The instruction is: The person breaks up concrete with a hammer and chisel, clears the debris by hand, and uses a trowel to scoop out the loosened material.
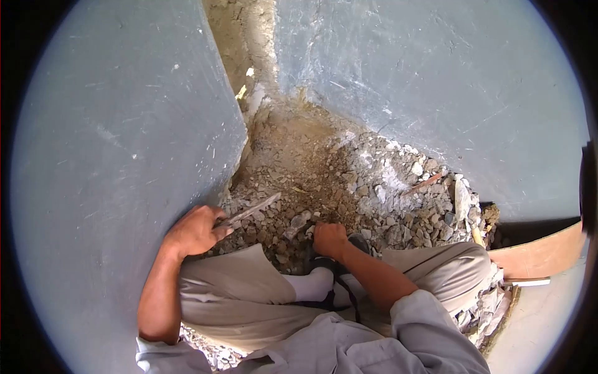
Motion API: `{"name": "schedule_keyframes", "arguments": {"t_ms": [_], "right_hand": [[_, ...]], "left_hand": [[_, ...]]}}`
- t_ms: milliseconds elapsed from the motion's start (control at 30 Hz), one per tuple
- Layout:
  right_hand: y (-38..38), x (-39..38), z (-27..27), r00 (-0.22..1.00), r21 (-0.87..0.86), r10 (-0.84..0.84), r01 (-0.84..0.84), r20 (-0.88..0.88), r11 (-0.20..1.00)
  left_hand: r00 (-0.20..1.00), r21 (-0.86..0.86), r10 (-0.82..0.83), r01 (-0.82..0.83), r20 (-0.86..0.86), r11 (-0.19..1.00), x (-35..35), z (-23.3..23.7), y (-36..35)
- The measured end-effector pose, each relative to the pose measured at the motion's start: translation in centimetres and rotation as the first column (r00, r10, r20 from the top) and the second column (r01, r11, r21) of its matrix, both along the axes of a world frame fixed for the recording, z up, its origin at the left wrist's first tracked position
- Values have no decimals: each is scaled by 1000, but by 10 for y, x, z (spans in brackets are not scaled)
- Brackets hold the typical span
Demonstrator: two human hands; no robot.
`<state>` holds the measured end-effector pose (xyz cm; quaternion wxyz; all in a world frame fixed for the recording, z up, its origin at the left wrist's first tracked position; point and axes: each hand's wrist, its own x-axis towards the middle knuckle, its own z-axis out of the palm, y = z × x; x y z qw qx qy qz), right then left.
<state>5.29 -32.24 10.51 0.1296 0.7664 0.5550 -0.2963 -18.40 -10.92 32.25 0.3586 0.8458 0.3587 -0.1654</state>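
My left hand grips the handle of a flat metal trowel, whose blade points right and slightly up over a heap of rubble. My right hand is closed low in the rubble just right of the trowel, fingers curled down among broken stones; what it holds is hidden. Both hands work close to my bent knees in grey trousers.
Blue-grey plastered walls rise at left and at back right, meeting in a corner with a bare sandy strip. Broken plaster and stones fill the floor. A curved wooden board lies at right.
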Motion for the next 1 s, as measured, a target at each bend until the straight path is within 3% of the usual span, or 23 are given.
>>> {"name": "schedule_keyframes", "arguments": {"t_ms": [67, 133, 200, 267, 300, 333, 433, 500, 533, 633, 700, 767, 867, 933, 1000], "right_hand": [[10, 5, 15, 990, -12, -38, 37, -137, 999], [13, 20, 18, 959, 4, -70, 74, -276, 997], [11, 42, 11, 903, 42, -85, 113, -422, 993], [25, 51, 61, 880, 97, -290, 348, -375, 932], [32, 55, 82, 848, 134, -392, 462, -357, 877], [37, 63, 85, 872, 281, -408, 477, -272, 833], [54, 78, 125, 842, 557, -525, 498, -126, 665], [64, 85, 152, 811, 729, -396, 571, -430, 377], [67, 90, 160, 783, 758, -291, 614, -550, 219], [77, 106, 163, 669, 546, -158, 702, -727, 457], [81, 97, 151, 530, 422, -201, 810, -823, 407], [87, 88, 137, 378, 314, -175, 899, -909, 306], [99, 71, 152, 643, 617, -99, 760, -759, 207], [99, 65, 134, 703, 696, -126, 711, -700, 100], [95, 52, 115, 686, 690, -206, 721, -698, 62]], "left_hand": [[998, -62, 46, -42, 53, 997, 4, -19, 0], [984, -173, 160, -171, -74, 970, 27, -27, -2], [948, -304, 312, -315, -60, 899, 51, -40, 2], [934, -370, 357, -334, -7, 867, 80, -75, 18], [864, -421, 503, -463, -19, 780, 98, -88, 22], [774, -467, 633, -572, -34, 674, 117, -103, 27], [553, -675, 830, -638, -66, 371, 163, -193, 42], [388, -751, 904, -647, -176, 132, 190, -240, 42], [314, -783, 911, -622, -268, -16, 200, -262, 38], [167, -872, 881, -308, -442, -380, 212, -309, 17], [98, -860, 855, -102, -509, -500, 227, -321, 11], [42, -834, 837, 72, -546, -547, 236, -314, 11], [-21, -802, 822, 232, -569, -550, 248, -273, 21], [-63, -780, 802, 287, -594, -555, 250, -277, 25], [-33, -767, 811, 351, -584, -538, 253, -282, 22]]}}
